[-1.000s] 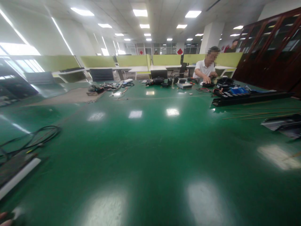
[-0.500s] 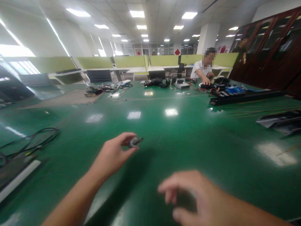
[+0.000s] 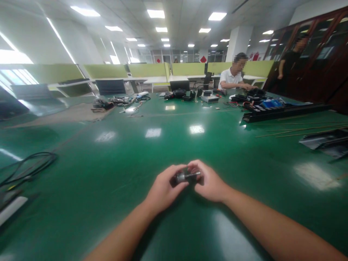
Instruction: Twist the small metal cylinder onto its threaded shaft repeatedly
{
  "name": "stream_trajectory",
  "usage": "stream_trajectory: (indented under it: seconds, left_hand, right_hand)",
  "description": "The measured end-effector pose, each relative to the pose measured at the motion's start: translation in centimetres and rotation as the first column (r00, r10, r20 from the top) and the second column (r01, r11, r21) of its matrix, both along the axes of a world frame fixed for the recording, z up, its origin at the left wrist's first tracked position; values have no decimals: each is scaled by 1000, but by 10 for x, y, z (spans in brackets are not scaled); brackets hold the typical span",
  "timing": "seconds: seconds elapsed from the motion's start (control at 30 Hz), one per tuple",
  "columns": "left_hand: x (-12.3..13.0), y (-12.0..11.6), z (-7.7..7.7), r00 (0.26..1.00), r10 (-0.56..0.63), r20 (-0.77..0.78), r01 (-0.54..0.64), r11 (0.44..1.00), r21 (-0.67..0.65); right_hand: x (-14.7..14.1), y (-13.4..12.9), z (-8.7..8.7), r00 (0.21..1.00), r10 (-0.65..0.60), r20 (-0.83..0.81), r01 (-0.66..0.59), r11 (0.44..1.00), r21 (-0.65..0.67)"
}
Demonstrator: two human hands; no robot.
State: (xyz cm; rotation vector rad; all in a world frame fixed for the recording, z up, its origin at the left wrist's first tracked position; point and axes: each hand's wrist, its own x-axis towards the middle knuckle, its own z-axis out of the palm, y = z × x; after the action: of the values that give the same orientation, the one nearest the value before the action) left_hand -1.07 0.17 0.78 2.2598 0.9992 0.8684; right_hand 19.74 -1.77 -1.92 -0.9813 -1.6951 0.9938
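A small grey metal cylinder with a thin shaft (image 3: 185, 176) is held over the green table, its shaft pointing right. My left hand (image 3: 165, 186) is closed around the thick end of this part, thumb below and fingers above. Curled about the shaft end is my right hand (image 3: 210, 183), with its fingers above and its thumb lower down. The fingertips of both hands almost meet above the part. Whether the right thumb touches the shaft I cannot make out.
The glossy green table (image 3: 130, 156) stretches ahead. Black cables (image 3: 35, 163) lie at left. Electronic parts (image 3: 179, 94) sit along the far side. A black rail (image 3: 285, 111) and thin rods (image 3: 301, 129) lie at right. A person in white (image 3: 231, 78) works across the table; another person (image 3: 288, 65) stands behind.
My left hand has moved right and down with the metal part. My right hand has come up and forward to the shaft. The seated person's arm has drawn back; the standing person has shifted right.
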Motion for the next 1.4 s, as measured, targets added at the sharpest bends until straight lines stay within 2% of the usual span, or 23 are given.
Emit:
stream_trajectory:
  seconds: [0.1,0.2,0.5,0.73,1.07,1.2,1.4]
  left_hand:
    - [3,-1,2,998,48,42,-48,999,-10]
    - [4,0,2,999,10,37,-10,1000,0]
    - [2,1,3,997,-52,51,54,998,-35]
    - [2,0,2,994,26,106,-17,997,-81]
    - [4,2,3,994,-11,108,19,997,-80]
    - [5,3,2,985,-36,171,47,997,-59]
    - [6,5,-2,964,3,266,22,996,-89]
  right_hand:
    - [-1,2,2,997,-72,23,71,997,34]
    - [-1,5,3,992,-127,22,126,991,43]
    - [-4,-4,10,973,-202,115,182,970,160]
    - [-5,-7,11,971,-215,101,197,966,167]
    - [-5,-6,12,964,-228,136,194,956,222]
    - [-5,-6,12,966,-211,147,174,958,230]
    - [-4,-8,13,964,-222,146,188,959,213]
